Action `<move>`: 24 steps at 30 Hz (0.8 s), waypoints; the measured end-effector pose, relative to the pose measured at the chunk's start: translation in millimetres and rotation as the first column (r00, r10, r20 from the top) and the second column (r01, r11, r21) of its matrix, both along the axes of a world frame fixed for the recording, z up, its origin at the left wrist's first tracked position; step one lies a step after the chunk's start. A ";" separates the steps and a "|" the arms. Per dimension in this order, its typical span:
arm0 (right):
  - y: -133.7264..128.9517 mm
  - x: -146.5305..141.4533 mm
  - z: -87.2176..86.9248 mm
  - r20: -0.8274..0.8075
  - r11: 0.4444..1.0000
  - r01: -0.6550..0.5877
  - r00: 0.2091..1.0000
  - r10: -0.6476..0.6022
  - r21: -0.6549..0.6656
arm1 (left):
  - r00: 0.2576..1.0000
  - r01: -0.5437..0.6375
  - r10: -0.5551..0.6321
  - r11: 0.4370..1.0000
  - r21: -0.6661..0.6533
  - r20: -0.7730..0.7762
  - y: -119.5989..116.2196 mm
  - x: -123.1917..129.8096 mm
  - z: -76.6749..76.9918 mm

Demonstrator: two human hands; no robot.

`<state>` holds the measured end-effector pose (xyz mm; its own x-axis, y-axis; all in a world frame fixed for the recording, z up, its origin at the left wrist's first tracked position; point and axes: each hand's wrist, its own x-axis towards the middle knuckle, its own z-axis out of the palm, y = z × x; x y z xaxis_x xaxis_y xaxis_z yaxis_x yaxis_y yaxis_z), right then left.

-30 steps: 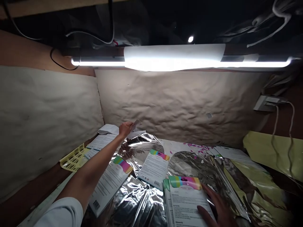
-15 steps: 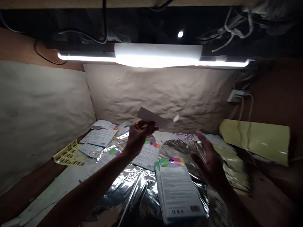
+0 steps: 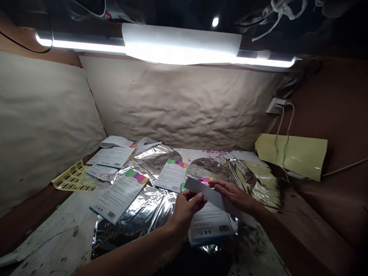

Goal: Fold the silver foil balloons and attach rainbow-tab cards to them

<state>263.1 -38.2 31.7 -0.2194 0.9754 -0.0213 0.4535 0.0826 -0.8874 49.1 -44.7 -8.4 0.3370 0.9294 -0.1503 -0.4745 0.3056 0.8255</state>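
Grey card strip [image 3: 207, 196] is pinched between my left fingers [image 3: 197, 198] and right fingers [image 3: 227, 188], both closed on it, above a white printed packet [image 3: 211, 226] at 6 o'clock on crinkled silver foil [image 3: 138, 214].

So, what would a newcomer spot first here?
The bright tube light along the top of the wall, then the crinkled silver foil spread below it, under rainbow-topped printed cards. At centre, the left hand and right hand hold a grey strip.
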 end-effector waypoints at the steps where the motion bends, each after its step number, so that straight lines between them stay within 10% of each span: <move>1: -2.9 -2.3 -4.6 -0.046 1.000 -0.006 0.999 0.005 -0.013 | 1.000 -0.012 0.012 1.000 -0.017 -0.001 -1.0 2.5 -3.0; 5: -11.4 -2.2 -5.8 -0.142 0.985 -0.098 0.987 0.077 -0.144 | 0.999 -0.050 0.050 0.997 -0.053 -0.001 -2.3 6.3 -5.5; 13: 10.6 39.0 5.2 0.182 0.959 -0.256 0.944 0.275 -0.120 | 0.995 -0.082 0.062 0.956 -0.280 -0.078 -13.2 -43.5 -17.7; 21: 22.5 16.4 -34.3 0.138 0.952 -0.189 0.964 0.226 -0.241 | 0.975 0.145 -0.211 0.845 -0.515 -0.070 7.1 -23.7 -8.4; 24: 13.6 8.2 -45.8 0.098 0.968 -0.122 0.984 0.146 -0.221 | 0.970 0.223 -0.244 0.907 -0.357 -0.013 11.4 -9.9 -12.5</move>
